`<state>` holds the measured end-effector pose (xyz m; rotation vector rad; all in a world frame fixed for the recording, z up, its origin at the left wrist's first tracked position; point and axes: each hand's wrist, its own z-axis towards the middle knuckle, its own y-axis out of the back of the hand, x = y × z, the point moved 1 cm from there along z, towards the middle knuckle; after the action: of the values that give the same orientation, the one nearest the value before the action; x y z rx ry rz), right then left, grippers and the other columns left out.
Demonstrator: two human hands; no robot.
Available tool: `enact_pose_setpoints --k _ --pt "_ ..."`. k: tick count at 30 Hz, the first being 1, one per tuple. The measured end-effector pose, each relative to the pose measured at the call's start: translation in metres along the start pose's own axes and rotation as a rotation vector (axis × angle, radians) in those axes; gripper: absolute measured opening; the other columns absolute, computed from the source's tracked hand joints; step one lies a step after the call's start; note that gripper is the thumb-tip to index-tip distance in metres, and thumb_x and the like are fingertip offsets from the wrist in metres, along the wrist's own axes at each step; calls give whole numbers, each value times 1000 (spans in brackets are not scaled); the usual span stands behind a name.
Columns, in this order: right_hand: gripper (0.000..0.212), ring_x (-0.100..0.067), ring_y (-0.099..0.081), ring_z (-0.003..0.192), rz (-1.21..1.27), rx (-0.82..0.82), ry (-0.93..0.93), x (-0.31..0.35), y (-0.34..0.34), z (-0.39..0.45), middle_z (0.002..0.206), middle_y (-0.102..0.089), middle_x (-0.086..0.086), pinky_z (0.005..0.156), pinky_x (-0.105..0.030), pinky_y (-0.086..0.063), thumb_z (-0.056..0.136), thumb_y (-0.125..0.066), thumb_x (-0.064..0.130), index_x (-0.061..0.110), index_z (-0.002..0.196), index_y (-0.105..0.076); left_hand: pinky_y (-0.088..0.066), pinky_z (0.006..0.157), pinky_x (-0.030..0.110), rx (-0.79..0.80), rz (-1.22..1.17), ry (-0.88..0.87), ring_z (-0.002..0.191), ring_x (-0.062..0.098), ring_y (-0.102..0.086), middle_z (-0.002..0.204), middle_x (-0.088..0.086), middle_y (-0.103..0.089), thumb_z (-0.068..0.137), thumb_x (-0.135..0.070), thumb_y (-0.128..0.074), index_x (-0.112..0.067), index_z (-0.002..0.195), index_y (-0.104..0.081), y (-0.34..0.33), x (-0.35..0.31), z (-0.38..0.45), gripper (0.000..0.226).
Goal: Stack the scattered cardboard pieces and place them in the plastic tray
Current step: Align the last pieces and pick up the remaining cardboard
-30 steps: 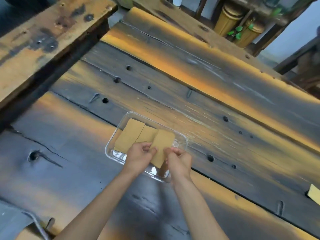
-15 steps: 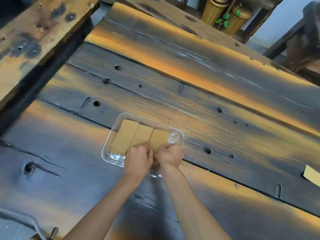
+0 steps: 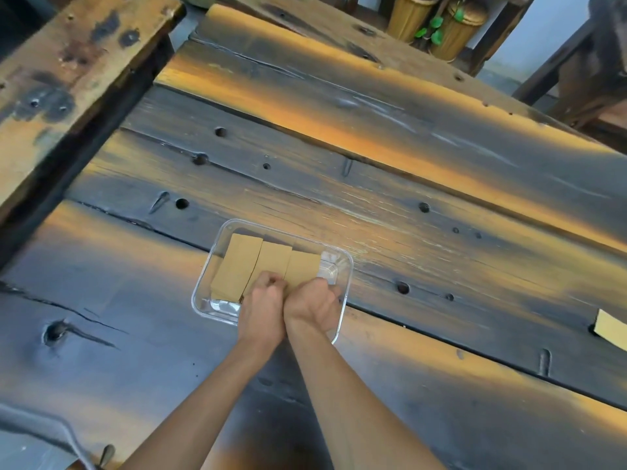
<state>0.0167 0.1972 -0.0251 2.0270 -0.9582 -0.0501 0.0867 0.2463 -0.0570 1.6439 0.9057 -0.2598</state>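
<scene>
A clear plastic tray (image 3: 203, 286) sits on the dark wooden table. Three tan cardboard pieces (image 3: 237, 266) lie fanned side by side in it, overlapping slightly. My left hand (image 3: 263, 308) and my right hand (image 3: 310, 305) are pressed together over the tray's near side. Both have curled fingers gripping the near ends of the pieces, the right hand on the rightmost piece (image 3: 302, 266). The near ends of the pieces are hidden under my hands. Another cardboard piece (image 3: 610, 329) lies loose at the far right edge of the table.
The table (image 3: 407, 205) is made of rough planks with holes and cracks. A raised wooden plank (image 3: 68, 79) runs along the left. Two woven baskets (image 3: 437, 22) stand beyond the far edge. A metal bar (image 3: 51, 432) shows at the bottom left.
The rightmost cardboard piece, held tilted above the tray before, now lies down in it beside the other two. Both hands have sunk lower and come together at the tray's near side.
</scene>
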Motion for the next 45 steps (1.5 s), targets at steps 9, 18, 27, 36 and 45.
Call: enact_pose_setpoints --k 9,18,27,36,45 --pt "42 -35 -64 103 82 58 154 -5 18 -3 137 -41 -10 76 -36 -48 97 -46 27 7 133 -50 -56 70 42 -59 98 -41 96 28 -62 111 5 -62 73 -7 -69 -10 103 -69 4 -9 0 30" --pt "38 -16 -41 128 205 -221 607 -66 82 40 139 -43 4 105 -35 -43 100 -44 32 25 136 -54 -50 89 42 -183 162 -306 105 30 -53 119 7 -63 85 -22 -61 -10 107 -69 -18 -85 -4 27" --pt "58 -28 -19 150 -53 -252 361 -228 190 169 168 -12 -2 117 -45 -29 102 -38 44 24 156 -28 -28 118 45 132 388 -534 146 35 -31 155 17 -38 85 -48 -29 -9 142 -51 -117 -162 9 72" --pt "79 -37 -15 151 151 -422 -115 -378 340 296 164 -17 -19 119 -45 -22 96 -55 47 10 157 -20 -25 119 51 247 535 -595 150 39 -17 162 21 -18 90 -53 -30 -10 155 -25 -215 -244 42 78" --pt "128 -36 -23 146 82 -362 -222 -440 397 350 158 -26 -16 115 -51 -28 63 -72 79 21 157 -8 -14 124 47 292 511 -583 152 36 -9 164 19 -11 98 -41 -48 -8 156 -18 -276 -315 63 73"
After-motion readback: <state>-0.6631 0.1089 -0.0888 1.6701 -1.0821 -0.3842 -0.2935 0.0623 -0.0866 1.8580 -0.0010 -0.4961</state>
